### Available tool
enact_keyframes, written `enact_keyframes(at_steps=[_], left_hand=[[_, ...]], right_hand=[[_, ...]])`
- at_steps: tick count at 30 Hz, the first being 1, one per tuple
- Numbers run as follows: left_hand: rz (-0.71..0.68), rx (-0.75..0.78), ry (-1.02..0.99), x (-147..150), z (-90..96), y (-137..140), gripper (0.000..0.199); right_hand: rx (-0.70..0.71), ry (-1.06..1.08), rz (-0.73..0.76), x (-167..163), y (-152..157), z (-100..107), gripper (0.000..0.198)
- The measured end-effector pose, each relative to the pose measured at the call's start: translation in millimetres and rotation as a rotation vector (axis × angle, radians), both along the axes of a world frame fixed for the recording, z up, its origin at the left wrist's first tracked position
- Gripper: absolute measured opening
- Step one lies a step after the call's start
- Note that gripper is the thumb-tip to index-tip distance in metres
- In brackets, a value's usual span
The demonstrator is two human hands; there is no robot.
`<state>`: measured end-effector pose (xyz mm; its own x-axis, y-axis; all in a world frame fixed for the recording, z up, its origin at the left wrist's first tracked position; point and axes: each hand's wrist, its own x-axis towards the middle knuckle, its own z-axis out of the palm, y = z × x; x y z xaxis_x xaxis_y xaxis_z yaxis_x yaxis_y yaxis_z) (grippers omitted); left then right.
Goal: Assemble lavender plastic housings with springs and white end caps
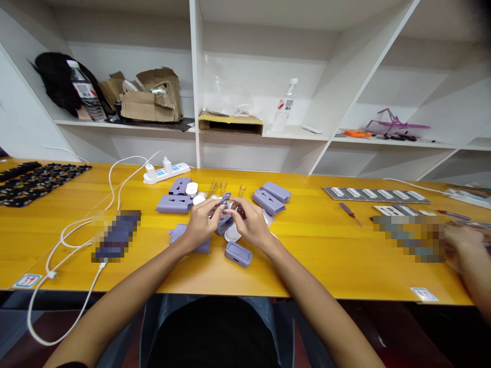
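My left hand [200,223] and my right hand [251,221] meet above the middle of the table, fingers closed. My right fingers grip a small brown cylindrical part [237,206]. At its left end a small purple-grey plastic piece [226,197] is pinched by my left fingertips; whether the two are joined, I cannot tell. Below lies an oblong purple-grey plastic cap [238,254]. Perforated purple-grey shells lie to the left [174,204] and right [269,202], with another shell [178,232] partly under my left wrist. Metal coil springs [242,190] and white round pieces [232,233] surround my hands.
A blurred-out phone [118,236] and looping white cable [63,245] lie left, near a power strip [167,173]. Rightward are a screwdriver [350,213], a grey strip with white parts [376,194] and another person's hand [466,245]. Shelves [264,30] stand behind.
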<state>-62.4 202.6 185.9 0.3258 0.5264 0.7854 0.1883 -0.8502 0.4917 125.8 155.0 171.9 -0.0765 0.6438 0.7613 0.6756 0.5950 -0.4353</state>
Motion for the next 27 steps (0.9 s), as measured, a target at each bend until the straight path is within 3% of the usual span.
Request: enact_keyframes(at_steps=[27], left_hand=[[0.027,-0.034,-0.043,0.3,-5.2,-0.4,0.021]], right_hand=[[0.037,0.049,0.011,-3.4,-0.4,-3.9,0.027]])
